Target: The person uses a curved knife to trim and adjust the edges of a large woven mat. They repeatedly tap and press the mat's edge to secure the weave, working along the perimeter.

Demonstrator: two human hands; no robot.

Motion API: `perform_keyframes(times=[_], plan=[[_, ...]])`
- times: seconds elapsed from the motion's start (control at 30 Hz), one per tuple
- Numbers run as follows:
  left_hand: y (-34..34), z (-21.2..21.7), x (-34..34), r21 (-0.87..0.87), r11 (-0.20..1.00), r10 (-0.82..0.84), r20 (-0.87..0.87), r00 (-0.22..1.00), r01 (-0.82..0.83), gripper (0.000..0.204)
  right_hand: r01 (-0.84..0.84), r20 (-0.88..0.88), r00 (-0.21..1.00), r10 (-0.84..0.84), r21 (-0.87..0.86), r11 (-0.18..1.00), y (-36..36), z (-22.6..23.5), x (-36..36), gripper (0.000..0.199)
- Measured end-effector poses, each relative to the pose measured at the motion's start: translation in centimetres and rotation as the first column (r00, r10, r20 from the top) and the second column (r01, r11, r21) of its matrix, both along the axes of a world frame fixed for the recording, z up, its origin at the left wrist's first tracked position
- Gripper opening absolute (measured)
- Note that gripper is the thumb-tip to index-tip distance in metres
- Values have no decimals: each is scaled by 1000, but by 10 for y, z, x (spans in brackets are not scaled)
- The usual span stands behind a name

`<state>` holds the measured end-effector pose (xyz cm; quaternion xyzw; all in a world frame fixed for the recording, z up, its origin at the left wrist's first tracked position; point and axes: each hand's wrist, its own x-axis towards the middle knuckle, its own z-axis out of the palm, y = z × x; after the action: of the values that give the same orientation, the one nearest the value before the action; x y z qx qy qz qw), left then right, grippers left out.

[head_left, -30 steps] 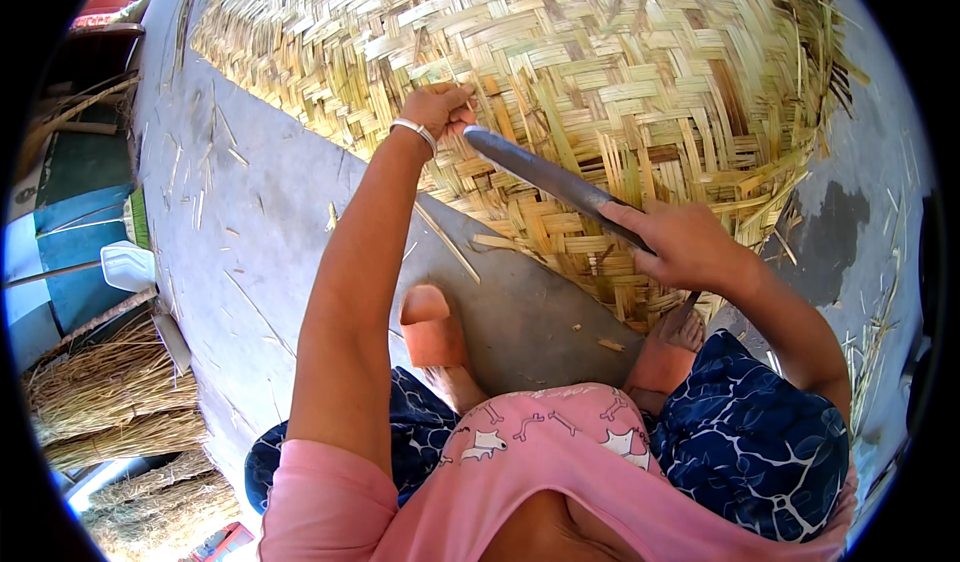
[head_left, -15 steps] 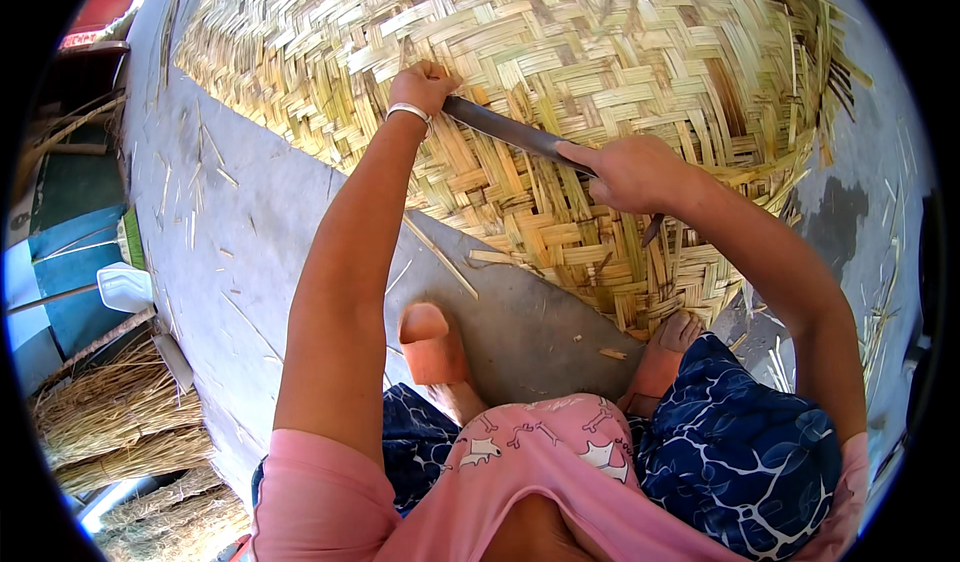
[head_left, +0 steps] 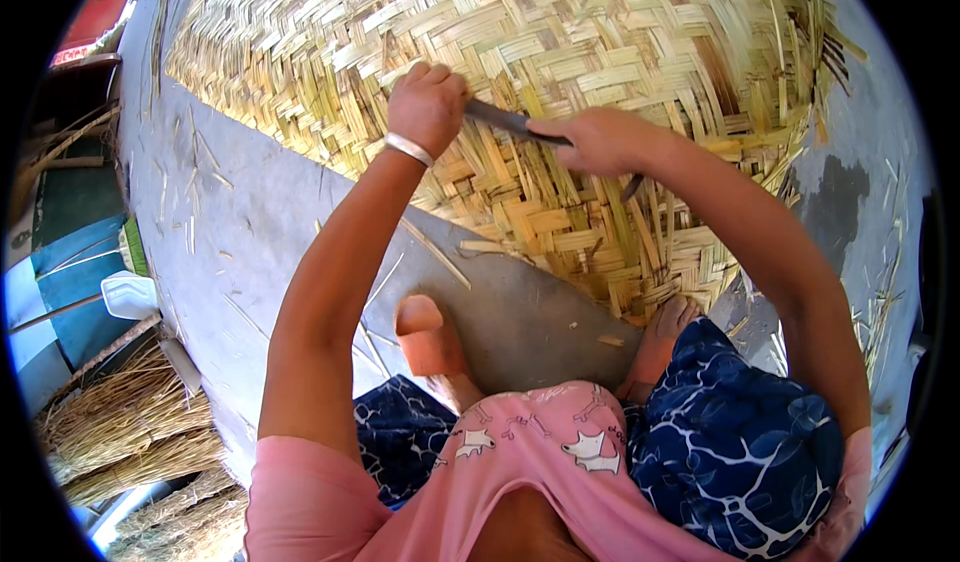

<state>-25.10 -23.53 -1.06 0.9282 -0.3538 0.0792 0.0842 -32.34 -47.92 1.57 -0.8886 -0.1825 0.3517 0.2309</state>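
A large woven mat (head_left: pixel 560 22) of pale green and straw-coloured strips spreads in front of me. My right hand (head_left: pixel 612 145) is wrapped round a long dark flat blade (head_left: pixel 498 119), held over the mat at a slant. A dark curved end of the tool pokes out below that hand. At the blade's far left end is my left hand (head_left: pixel 430 110), closed in a fist with its knuckles up. What its fingers hold, if anything, is hidden. That wrist wears a white bangle.
My feet, in orange slippers (head_left: pixel 430 337), stand on the grey concrete floor (head_left: pixel 520 332) by the mat's near edge. Loose straw strips (head_left: pixel 437 252) are scattered about. Bundles of dry stalks (head_left: pixel 130 422) and a white plastic container (head_left: pixel 128 294) lie at the left.
My left hand has turned knuckles up and shifted slightly right. My right hand and the blade have moved up and left, bringing the hands closer; less of the blade shows.
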Motion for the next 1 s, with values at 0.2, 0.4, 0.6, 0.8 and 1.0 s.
perform_keyframes(times=[0.2, 0.4, 0.6, 0.8, 1.0], plan=[[4, 41, -40, 150, 973, 204, -916, 345, -178, 40, 50, 44, 998, -48, -46, 998, 3, 24, -9, 56], [31, 13, -44, -134, 668, 179, -926, 332, -733, 38, 407, -242, 910, -336, 380, 831, -4, 68, -41, 62], [14, -27, -35, -154, 493, 49, -978, 204, -856, 23, 583, -597, 765, -242, 481, 655, -12, 92, -78, 57], [11, -25, -50, -83, 493, 219, -952, 216, -866, 15, 405, -412, 887, -210, 473, 782, 0, 48, -78, 58], [20, -29, -61, -143, 276, -14, -989, 145, -950, 17, 167, -220, 969, -112, 250, 954, 2, 44, -53, 55]])
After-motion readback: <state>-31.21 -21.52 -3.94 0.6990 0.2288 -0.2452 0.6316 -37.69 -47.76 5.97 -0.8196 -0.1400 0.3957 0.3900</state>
